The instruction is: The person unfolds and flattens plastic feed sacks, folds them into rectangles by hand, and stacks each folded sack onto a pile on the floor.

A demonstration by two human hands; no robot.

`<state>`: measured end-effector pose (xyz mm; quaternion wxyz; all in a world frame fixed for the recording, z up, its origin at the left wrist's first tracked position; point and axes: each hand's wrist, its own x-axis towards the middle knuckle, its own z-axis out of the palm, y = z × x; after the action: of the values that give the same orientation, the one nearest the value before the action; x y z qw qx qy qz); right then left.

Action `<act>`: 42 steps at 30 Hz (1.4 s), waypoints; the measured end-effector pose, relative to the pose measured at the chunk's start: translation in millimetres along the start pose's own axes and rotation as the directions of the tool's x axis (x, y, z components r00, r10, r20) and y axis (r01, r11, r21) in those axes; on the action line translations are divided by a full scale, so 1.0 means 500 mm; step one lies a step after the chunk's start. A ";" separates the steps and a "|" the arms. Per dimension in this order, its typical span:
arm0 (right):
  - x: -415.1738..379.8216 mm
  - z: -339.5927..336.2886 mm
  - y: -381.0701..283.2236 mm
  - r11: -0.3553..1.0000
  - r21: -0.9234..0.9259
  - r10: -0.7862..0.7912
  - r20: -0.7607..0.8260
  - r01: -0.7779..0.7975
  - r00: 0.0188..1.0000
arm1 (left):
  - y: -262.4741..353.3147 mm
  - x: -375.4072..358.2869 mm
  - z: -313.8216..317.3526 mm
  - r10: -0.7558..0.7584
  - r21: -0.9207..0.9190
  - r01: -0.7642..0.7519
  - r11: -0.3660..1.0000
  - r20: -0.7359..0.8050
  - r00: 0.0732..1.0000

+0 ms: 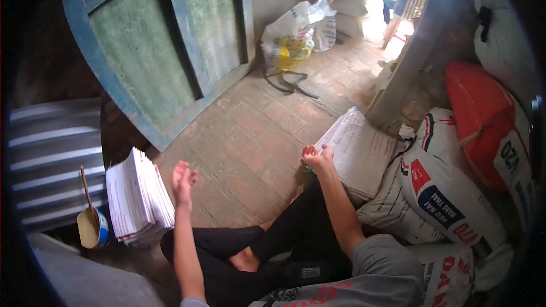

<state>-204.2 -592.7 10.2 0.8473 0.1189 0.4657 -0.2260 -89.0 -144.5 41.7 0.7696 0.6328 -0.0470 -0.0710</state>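
At the far left of the brick floor (256, 148), against a ribbed grey corrugated metal sheet (54, 159), stands a small blue-rimmed bowl with a thin wooden stick (91, 224) propped in it. Just beside it sits a thick, fanned stack of white printed paper sheets (139, 196), leaning slightly. The left hand (183, 180) hovers near the stack's right edge, fingers spread and empty, touching nothing. Behind it rises a tall blue-framed green door panel (153, 51) tilted against the wall. The right hand (317, 158) is curled at the near corner of a second flat pile of white printed sheets (361, 153); the fingers look pinched on that corner, though whether they really hold a sheet is too small to tell. That pile rests on bulging white woven sacks with red and blue lettering (449, 204), and a red sack (483, 119) lies behind them. I judge the pile could slide off the rounded sacks if its corner is tugged sideways. The leaning left stack could spill towards the bowl if knocked by the open hand.
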 end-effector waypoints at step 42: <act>-0.120 -0.116 -0.225 0.847 -0.066 -0.530 -0.203 0.528 0.824 | 0.009 -0.130 0.056 -0.006 0.612 -0.268 0.744 0.407 0.913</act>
<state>-330.5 -650.4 30.6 0.6970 0.0057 0.5693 -0.4359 -157.6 -159.6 52.9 0.4770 0.8302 -0.2638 -0.1167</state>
